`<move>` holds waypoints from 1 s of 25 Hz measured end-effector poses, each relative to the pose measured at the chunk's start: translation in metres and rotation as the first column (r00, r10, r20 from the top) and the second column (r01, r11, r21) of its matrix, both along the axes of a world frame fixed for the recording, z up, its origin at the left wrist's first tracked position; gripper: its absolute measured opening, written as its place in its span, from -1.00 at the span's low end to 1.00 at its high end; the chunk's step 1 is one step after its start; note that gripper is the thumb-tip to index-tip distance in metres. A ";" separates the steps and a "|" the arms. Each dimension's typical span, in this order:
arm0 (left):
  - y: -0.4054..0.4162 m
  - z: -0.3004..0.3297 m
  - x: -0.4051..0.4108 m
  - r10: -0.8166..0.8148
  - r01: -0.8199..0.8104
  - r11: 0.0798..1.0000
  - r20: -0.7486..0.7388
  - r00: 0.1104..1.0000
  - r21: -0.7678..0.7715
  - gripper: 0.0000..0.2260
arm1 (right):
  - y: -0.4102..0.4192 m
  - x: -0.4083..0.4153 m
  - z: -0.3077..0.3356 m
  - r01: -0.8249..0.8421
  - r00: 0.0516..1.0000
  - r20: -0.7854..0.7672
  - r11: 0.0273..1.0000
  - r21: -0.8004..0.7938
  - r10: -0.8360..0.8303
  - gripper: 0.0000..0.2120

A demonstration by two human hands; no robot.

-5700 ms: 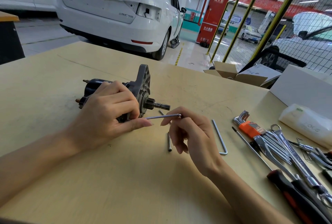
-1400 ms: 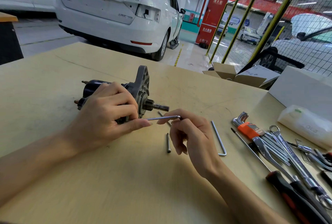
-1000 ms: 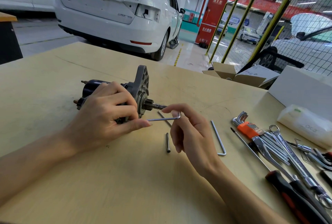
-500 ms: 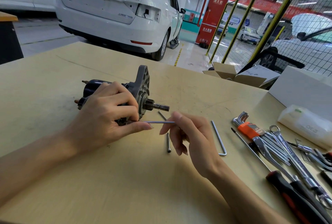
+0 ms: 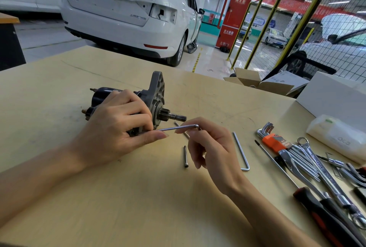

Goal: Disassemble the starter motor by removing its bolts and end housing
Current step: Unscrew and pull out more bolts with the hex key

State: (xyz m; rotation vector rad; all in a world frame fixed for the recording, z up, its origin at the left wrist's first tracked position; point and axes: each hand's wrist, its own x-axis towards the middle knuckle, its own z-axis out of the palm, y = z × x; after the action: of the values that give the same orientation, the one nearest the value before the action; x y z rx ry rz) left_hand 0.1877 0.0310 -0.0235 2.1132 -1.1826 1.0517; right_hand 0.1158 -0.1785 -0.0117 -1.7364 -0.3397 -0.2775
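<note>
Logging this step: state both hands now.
Left hand: grips the starter motor.
Right hand: fingers pinch the hex key.

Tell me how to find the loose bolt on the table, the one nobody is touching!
Start at the starter motor that the left hand grips on the wooden table. Look nearer, just left of the right hand: a short straight bolt lies alone. Unlike the bent key on that hand's other side, it has no hook.
</note>
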 end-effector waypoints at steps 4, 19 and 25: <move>-0.001 0.000 0.001 -0.006 0.006 1.000 0.003 1.000 0.001 -0.64 | 0.001 0.002 -0.002 0.092 0.996 0.003 0.995 -0.031 -0.092 -0.77; 0.000 -0.001 0.002 0.005 -0.005 1.000 0.024 1.000 0.012 -0.65 | 0.003 0.002 -0.004 0.024 0.997 -0.077 0.997 -0.071 -0.029 -0.43; 0.000 0.002 0.000 -0.044 0.042 0.997 -0.021 0.999 -0.072 -0.67 | 0.003 0.004 -0.001 -0.007 0.984 -0.177 0.999 -0.043 -0.001 -0.44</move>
State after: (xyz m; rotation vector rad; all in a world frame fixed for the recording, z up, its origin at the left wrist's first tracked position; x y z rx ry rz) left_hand 0.1875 0.0311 -0.0219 2.0314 -1.1575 1.0326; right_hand 0.1194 -0.1757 -0.0127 -1.7885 -0.2203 -0.1126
